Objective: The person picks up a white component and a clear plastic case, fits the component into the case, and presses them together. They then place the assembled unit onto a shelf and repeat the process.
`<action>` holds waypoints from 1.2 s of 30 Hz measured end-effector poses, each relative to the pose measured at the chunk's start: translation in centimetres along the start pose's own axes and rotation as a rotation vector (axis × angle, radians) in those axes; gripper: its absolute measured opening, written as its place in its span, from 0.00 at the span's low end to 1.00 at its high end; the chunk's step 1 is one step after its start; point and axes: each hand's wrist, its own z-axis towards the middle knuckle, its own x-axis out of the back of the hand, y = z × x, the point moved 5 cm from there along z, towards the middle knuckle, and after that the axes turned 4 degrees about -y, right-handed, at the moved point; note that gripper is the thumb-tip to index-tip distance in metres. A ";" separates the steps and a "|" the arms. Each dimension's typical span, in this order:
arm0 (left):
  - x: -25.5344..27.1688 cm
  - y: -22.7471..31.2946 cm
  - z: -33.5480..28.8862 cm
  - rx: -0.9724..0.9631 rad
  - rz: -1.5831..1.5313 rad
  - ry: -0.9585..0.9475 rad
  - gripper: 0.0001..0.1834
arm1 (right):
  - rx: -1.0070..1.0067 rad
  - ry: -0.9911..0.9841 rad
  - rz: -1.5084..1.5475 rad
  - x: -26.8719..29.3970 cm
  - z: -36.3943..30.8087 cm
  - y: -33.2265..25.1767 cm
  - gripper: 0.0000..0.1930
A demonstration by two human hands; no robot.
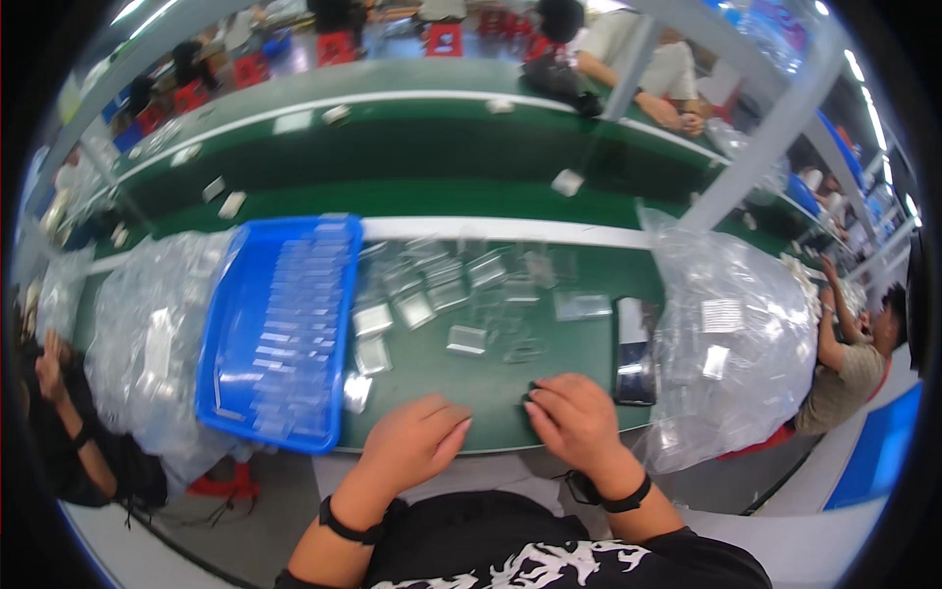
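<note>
My left hand [417, 440] is over the near edge of the green table [491, 407], fingers curled and pressed together. Whatever it may hold is hidden. To its right, my right hand [577, 420] pinches a small black object [531, 393] at the fingertips, too small to name. Beyond both hands, several clear plastic cases [466, 340] lie scattered, some with whitish faces. A blue tray [221, 378] at the left holds rows of clear flat plastic pieces [294, 324]. By my right hand sits a dark box [635, 365] with an upper end whose contents I cannot make out.
Large clear plastic bags flank the work area, one at the left [147, 339] and a fuller one at the right [736, 334]. Behind the white rail [500, 231] runs a green conveyor belt [412, 191] with a few small pieces. Other people sit at both sides and across.
</note>
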 end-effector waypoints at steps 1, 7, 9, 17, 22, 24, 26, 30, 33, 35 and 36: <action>-0.1 -0.1 0.1 -0.036 -0.012 0.000 0.07 | 0.008 -0.013 0.021 0.1 0.2 -0.1 0.11; -0.3 -0.7 -0.6 -0.017 -0.017 0.033 0.07 | -0.011 -0.169 0.187 -1.4 2.5 -2.6 0.14; -0.1 -0.6 -0.7 -0.018 -0.025 0.041 0.07 | -0.029 -0.244 0.201 -2.1 3.5 -3.4 0.17; -0.3 -1.1 -1.0 -0.017 -0.120 0.017 0.07 | -0.125 -0.419 0.120 -5.2 4.9 -4.5 0.25; -0.2 -1.4 -1.2 -0.010 -0.176 0.012 0.05 | -0.070 -0.428 0.062 -5.7 4.6 -4.5 0.26; -0.2 -1.4 -1.4 -0.022 -0.181 -0.008 0.05 | -0.042 -0.427 0.040 -5.4 3.7 -4.5 0.27; 0.0 -1.6 -1.5 -0.036 -0.225 0.025 0.05 | -0.014 -0.430 0.017 -5.2 3.8 -5.6 0.27; 0.4 -1.7 -1.6 -0.057 -0.323 0.048 0.05 | -0.280 -0.452 0.058 -5.8 4.4 -4.9 0.27; 0.4 -1.8 -1.5 -0.035 -0.302 0.009 0.07 | -0.162 -0.366 0.019 -6.2 4.5 -4.1 0.26; 0.5 -1.8 -1.5 -0.052 -0.311 0.042 0.10 | -0.210 -0.302 0.102 -6.0 4.4 -4.0 0.29; 0.5 -1.6 -1.5 -0.072 -0.320 0.056 0.14 | -0.196 -0.304 0.100 -5.9 4.4 -4.1 0.29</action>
